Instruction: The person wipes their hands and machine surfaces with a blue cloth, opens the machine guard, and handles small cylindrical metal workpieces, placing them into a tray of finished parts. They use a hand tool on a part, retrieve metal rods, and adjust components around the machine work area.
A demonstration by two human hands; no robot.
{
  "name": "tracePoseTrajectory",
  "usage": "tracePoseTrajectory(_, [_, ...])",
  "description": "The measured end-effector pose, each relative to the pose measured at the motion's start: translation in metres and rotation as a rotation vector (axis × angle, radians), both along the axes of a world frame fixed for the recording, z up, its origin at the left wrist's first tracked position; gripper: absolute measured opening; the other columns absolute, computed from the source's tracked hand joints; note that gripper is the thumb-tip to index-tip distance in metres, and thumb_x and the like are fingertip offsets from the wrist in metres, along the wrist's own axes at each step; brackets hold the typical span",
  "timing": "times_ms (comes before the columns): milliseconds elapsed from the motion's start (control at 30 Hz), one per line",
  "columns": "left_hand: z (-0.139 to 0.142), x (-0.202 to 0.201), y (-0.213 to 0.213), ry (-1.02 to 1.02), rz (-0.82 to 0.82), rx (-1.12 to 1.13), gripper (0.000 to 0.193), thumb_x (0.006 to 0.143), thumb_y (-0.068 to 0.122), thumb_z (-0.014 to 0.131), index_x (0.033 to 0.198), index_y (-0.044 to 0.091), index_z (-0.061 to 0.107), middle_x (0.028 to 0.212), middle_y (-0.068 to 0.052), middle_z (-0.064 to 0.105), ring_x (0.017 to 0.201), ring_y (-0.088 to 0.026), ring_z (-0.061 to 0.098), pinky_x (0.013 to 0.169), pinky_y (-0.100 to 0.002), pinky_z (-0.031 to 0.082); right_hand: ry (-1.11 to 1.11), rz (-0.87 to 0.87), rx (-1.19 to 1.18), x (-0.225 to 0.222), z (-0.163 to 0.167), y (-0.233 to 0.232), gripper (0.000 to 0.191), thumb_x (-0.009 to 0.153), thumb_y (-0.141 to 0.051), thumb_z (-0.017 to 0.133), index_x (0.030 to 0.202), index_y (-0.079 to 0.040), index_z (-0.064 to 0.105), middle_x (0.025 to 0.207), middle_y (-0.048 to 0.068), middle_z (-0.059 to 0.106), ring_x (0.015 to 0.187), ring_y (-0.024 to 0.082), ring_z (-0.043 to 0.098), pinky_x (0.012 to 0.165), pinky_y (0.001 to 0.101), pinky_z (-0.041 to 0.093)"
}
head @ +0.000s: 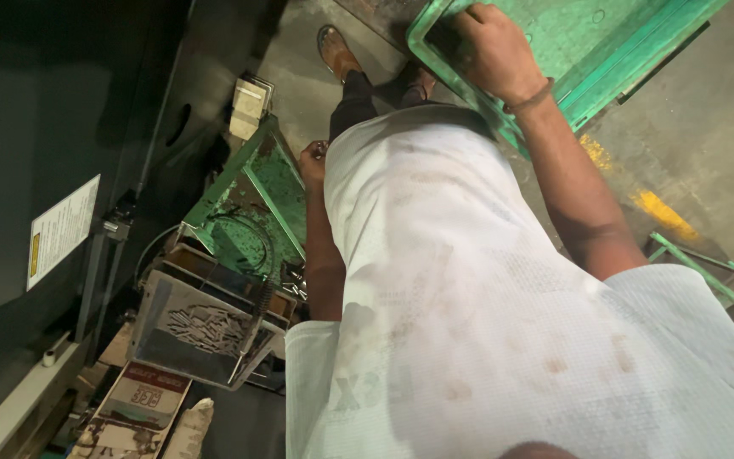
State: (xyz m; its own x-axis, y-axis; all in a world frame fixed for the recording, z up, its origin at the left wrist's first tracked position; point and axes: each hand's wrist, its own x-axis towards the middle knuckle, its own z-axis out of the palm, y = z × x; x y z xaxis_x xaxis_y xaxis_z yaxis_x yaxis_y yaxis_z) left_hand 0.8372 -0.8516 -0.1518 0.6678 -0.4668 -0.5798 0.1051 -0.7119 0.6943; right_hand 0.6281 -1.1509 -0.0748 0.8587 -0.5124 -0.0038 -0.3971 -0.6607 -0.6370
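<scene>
Green metal cart (588, 42) is gripped at its rim by the right hand (490, 47), best kept firmly wrapped, while the left hand (312, 157) hangs loosely curled, holding something small and unclear.

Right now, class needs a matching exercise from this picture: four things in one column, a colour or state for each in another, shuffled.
Things:
1. right hand
2. left hand
3. floor marking
4. shirt

States:
A. yellow and worn
B. white and stained
C. gripping the green frame's rim
D. closed, down by the hip

Pairs: 1-C, 2-D, 3-A, 4-B
</scene>
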Motion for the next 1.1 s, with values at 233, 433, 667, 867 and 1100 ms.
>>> tracePoseTrajectory(233, [-0.006,0.0,0.003,-0.088,-0.07,0.071,0.014,0.088,0.015,0.076,0.101,0.009,0.077,0.083,-0.006,0.076,0.076,-0.01,0.07,0.07,-0.028,0.054,-0.001,-0.012,-0.039,0.004,-0.003,0.001,0.03,0.089,0.001,0.066,0.118,-0.001,0.071,0.114,0.02,0.067,0.103,0.041,0.064,0.086,0.0477,0.054])
tracePoseTrajectory(433, [-0.011,-0.001,0.002,0.039,-0.005,-0.128,0.008,0.095,0.012,0.075,0.097,0.004,0.075,0.085,-0.008,0.073,0.078,-0.01,0.063,0.071,-0.029,0.053,0.032,0.015,-0.047,-0.001,-0.018,-0.002,0.022,0.086,-0.002,0.07,0.108,-0.001,0.069,0.11,0.018,0.068,0.101,0.04,0.066,0.086,0.0474,0.055])
tracePoseTrajectory(667, [-0.013,-0.001,-0.006,-0.092,-0.1,0.012,0.01,0.089,0.008,0.072,0.098,0.004,0.076,0.083,-0.006,0.073,0.077,-0.01,0.067,0.071,-0.028,0.054,0.073,0.04,0.097,-0.01,-0.028,-0.016,0.037,0.081,-0.005,0.081,0.116,-0.002,0.071,0.102,0.02,0.069,0.093,0.04,0.067,0.08,0.0464,0.054])
tracePoseTrajectory(867, [-0.014,-0.003,-0.012,-0.048,-0.082,-0.021,0.012,0.096,0.008,0.063,0.099,0.004,0.074,0.086,-0.01,0.076,0.081,-0.011,0.069,0.074,-0.029,0.057,-0.008,0.017,0.147,-0.016,-0.031,-0.019,0.041,0.082,-0.004,0.083,0.121,-0.002,0.07,0.107,0.019,0.069,0.097,0.038,0.068,0.084,0.0455,0.055])
tracePoseTrajectory(1100, [-0.006,-0.003,-0.011,-0.133,-0.14,-0.022,0.013,0.099,0.014,0.065,0.1,0.005,0.076,0.087,-0.009,0.076,0.081,-0.016,0.074,0.075,-0.033,0.059,-0.08,0.035,0.157,-0.015,-0.02,-0.016,0.039,0.081,0.009,0.068,0.119,0.0,0.069,0.115,0.021,0.068,0.103,0.04,0.067,0.088,0.0446,0.055])
